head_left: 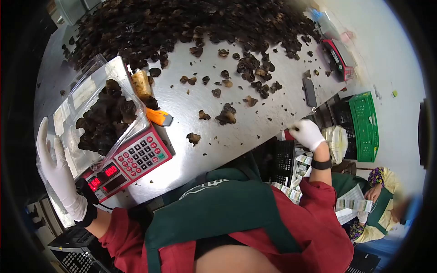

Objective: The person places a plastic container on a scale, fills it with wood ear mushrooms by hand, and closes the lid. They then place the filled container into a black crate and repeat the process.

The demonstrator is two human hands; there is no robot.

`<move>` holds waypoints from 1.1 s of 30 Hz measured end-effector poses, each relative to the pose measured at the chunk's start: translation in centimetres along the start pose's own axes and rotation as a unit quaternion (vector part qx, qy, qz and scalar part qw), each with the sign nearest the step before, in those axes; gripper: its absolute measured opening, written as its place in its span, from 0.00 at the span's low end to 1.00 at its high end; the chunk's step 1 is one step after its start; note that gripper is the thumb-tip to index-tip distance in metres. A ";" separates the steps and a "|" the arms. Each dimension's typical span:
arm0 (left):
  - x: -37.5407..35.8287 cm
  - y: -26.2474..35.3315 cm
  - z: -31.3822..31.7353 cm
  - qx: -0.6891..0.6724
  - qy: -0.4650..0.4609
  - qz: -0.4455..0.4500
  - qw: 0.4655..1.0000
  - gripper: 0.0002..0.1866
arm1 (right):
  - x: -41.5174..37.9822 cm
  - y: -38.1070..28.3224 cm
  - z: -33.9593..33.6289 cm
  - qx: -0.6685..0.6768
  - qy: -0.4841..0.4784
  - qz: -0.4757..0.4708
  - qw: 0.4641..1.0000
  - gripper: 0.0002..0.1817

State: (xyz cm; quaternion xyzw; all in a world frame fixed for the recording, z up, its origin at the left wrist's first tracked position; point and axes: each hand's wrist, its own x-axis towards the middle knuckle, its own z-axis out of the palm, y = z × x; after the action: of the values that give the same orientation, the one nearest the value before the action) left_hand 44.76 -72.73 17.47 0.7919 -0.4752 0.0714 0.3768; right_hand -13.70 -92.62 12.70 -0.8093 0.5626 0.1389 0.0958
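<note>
The gloved left hand [57, 170] lay flat, fingers spread, against the clear plastic bag [86, 98] of dried black mushrooms [107, 120] on the red scale [132, 161], just beyond its fingertips. The bag looked light, slippery and crinkly, its contents brittle; best held at the rim. The right hand [307, 133] pinched a small dark piece at the table [191, 113] edge.

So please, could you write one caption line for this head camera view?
Gloved left hand steadies a clear bag of dried mushrooms on a red scale; right hand at table edge.

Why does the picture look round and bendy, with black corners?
In the head view, a fisheye lens bends the steel table edge and leaves black corners; light glares off the metal and the clear bag; the right hand looks slightly blurred.
</note>
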 end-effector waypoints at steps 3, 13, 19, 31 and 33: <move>-0.4 1.1 -0.3 0.003 -0.012 0.010 1.000 0.22 | 3.2 -6.0 -0.1 0.121 0.106 -0.155 0.975 0.14; -1.8 0.6 -2.2 0.001 -0.015 -0.019 1.000 0.23 | 14.1 -11.9 -0.7 0.116 0.145 -0.112 0.976 0.18; -0.4 1.7 -2.0 0.032 -0.011 -0.018 0.999 0.22 | 19.5 -9.2 -3.9 0.160 0.218 -0.009 0.963 0.18; 0.6 0.0 -1.5 0.039 -0.014 -0.021 0.999 0.22 | 21.5 -9.0 -1.9 0.420 0.071 -0.127 0.896 0.11; 0.9 -0.2 -1.5 0.040 -0.008 -0.026 0.999 0.22 | 19.8 -10.6 -4.1 0.595 -0.050 -0.138 0.791 0.11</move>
State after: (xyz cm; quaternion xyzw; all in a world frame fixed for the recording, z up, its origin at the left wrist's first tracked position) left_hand 45.75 -72.26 18.85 0.8188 -0.4545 0.0745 0.3427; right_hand 3.20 -107.70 9.99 -0.6534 0.4112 -0.1974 0.6042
